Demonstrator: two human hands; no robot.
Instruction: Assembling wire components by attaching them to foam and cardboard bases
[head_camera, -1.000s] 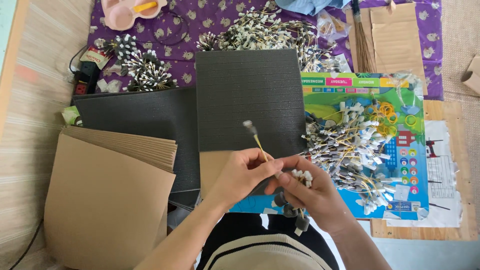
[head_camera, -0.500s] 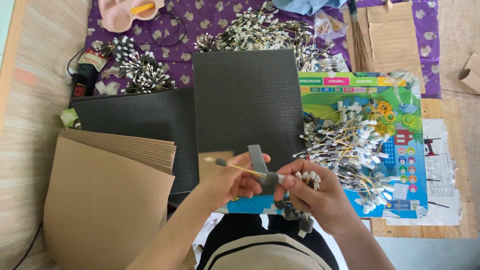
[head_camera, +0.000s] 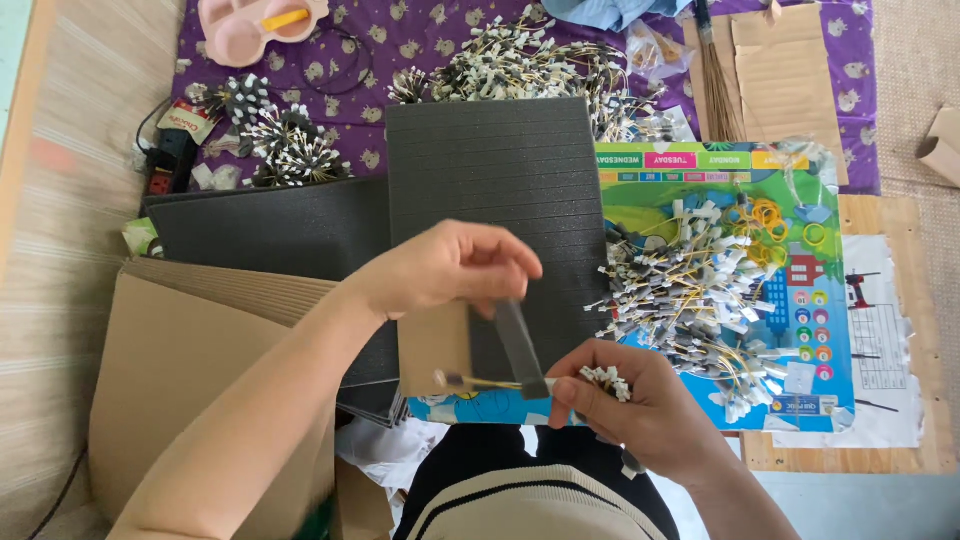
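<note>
My left hand (head_camera: 450, 265) pinches the top of a narrow dark grey foam strip (head_camera: 520, 345) that hangs down over the black ribbed foam sheet (head_camera: 490, 190). My right hand (head_camera: 640, 415) is closed around a small bundle of white-tipped wire pieces (head_camera: 605, 378) and holds one thin yellowish wire (head_camera: 480, 382) level, its end meeting the strip's lower end. A small tan card rectangle (head_camera: 432, 345) lies just behind the strip. A heap of the same wire pieces (head_camera: 700, 290) lies on a colourful printed board (head_camera: 810, 330) to the right.
Brown cardboard sheets (head_camera: 180, 360) lie stacked at the left, over a second black foam sheet (head_camera: 270, 230). More wire bundles (head_camera: 520, 65) sit on the purple cloth (head_camera: 400, 40) at the back, with a pink tray (head_camera: 255, 18). A power strip (head_camera: 165, 165) is far left.
My left hand has let go of the wire and now holds the grey strip from above. The wire has turned from pointing up to lying level in my right hand.
</note>
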